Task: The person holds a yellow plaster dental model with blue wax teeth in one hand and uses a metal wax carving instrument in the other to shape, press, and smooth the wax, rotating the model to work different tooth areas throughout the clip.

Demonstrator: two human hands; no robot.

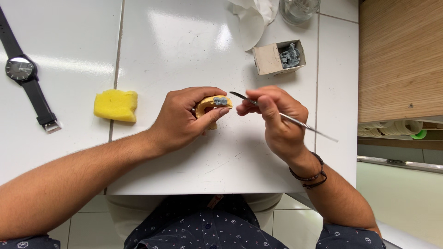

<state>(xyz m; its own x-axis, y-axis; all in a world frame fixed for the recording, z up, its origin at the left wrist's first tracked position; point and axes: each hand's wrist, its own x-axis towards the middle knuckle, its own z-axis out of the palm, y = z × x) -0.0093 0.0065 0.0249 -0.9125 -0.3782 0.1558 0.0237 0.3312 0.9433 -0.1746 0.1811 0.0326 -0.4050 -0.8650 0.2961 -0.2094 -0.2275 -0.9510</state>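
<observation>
Fingers (213, 114) of left hand (184, 121) curled around a yellowish dental cast (206, 105), thumb beneath, forefinger over the top; held just above the white tiled counter (184, 55). Likely plaster: stiff, brittle, light, best gripped by the thick base as now, clear of the teeth. Right hand (277, 121) pinched shut on a thin metal carving tool (295, 122), pen-fashion, blade tip just beside two small grey wax teeth (220, 100) seated on the cast. Wax probably soft, easily dented, so only light touches with the tip. Nearby, well apart: yellow sponge (116, 105), black wristwatch (25, 76), open cardboard box (278, 57) holding grey bits, crumpled tissue (253, 16), glass jar (299, 9).
</observation>
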